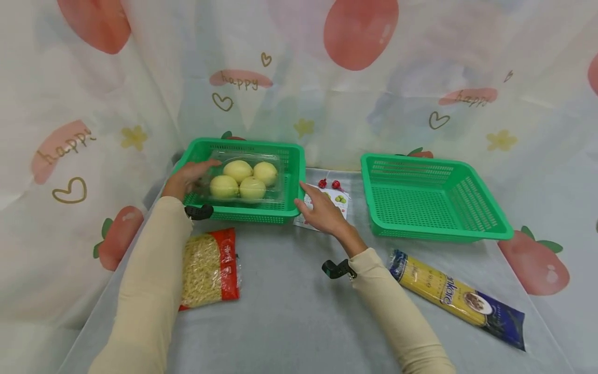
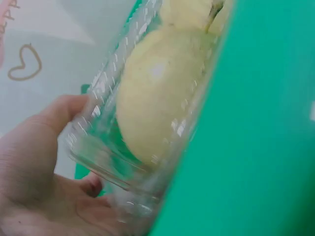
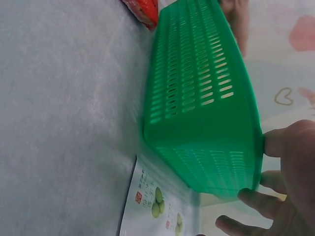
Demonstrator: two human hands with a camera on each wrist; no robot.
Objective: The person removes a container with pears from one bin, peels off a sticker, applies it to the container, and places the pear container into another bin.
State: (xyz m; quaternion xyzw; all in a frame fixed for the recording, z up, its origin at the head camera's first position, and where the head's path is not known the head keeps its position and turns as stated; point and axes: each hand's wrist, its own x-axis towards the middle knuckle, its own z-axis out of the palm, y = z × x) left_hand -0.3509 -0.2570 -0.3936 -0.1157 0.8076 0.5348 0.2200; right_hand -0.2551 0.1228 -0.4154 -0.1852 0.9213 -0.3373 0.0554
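Observation:
Upper left in the head view, a clear plastic box of yellow-green round fruit [image 1: 253, 188] sits in the left green basket [image 1: 261, 214]. My left hand [image 1: 187, 176] grips the box at its left end. The left wrist view shows the thumb on the box's side and fingers lower down, partly hidden by the clear plastic [image 2: 106, 169]. At the basket's right end, my right hand [image 1: 324, 210] holds the rim. In the right wrist view its thumb [image 3: 275, 141] goes behind the rim, while one fingertip lies on the outer side.
A second green basket [image 1: 411, 208] stands to the right. A pasta bag with a red end [image 1: 205, 267] lies front left, a long blue-and-yellow spaghetti pack [image 1: 455, 296] front right. Between the baskets are a printed card [image 1: 343, 208] and small red objects [image 1: 336, 184]. A patterned curtain [image 1: 303, 104] hangs behind.

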